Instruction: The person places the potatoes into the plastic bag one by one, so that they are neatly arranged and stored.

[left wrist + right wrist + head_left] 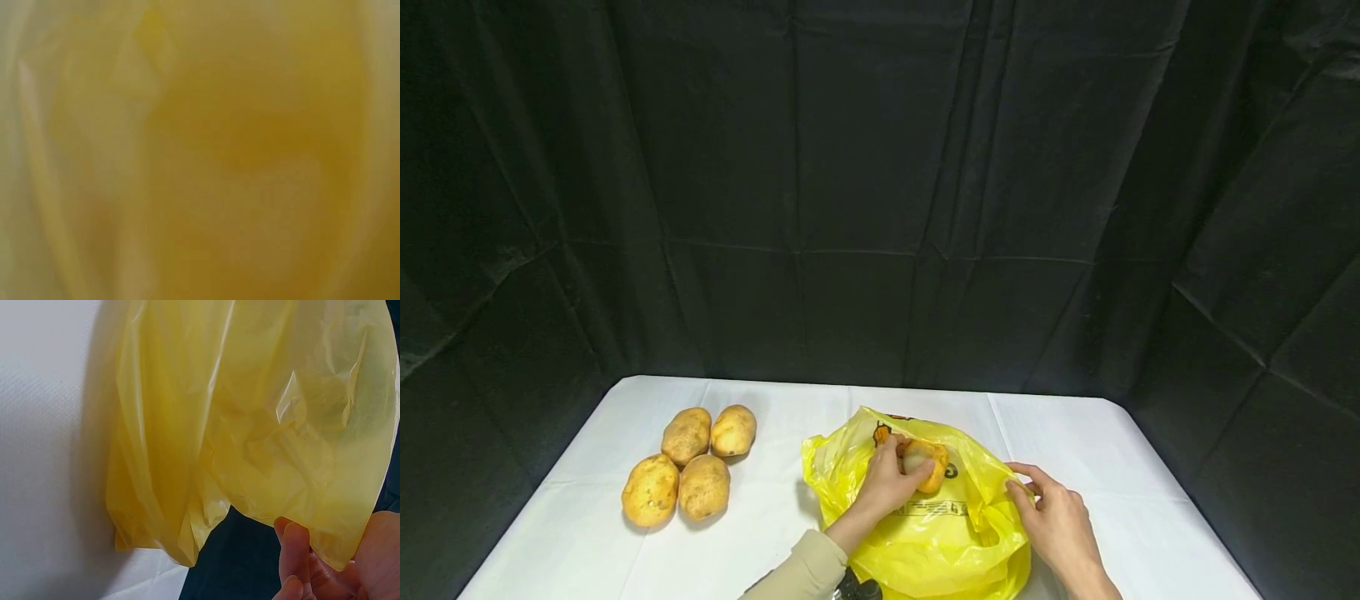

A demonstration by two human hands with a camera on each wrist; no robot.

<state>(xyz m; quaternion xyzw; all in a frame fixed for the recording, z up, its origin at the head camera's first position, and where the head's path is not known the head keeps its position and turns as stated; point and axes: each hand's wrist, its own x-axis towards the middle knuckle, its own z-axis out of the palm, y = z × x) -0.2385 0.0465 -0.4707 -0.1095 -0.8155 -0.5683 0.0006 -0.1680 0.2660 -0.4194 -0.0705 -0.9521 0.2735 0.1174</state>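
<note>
Beige sleeve [811,569], at the near edge, on the left arm. Small black object [859,588], just right of the sleeve, mostly hidden.

Translucent yellow plastic bag [951,562], dark printing, mouth spread wide, lying right of centre on the white cloth-covered surface [782,517].

Left hand [887,479], inside the bag's mouth: fingers and thumb gripping a yellow-brown oval potato [936,468], which lies within the bag. Left wrist view: blurred yellow only.

Right hand [1056,517], at the bag's right side: fingers and thumb pinching the rim.

Four loose yellow-brown potatoes, clustered on the left, well apart from the bag: two near [651,492] [704,487], two far [687,436] [733,431].

Black cloth backdrop [865,192], creased, beyond the surface and along both sides.
</note>
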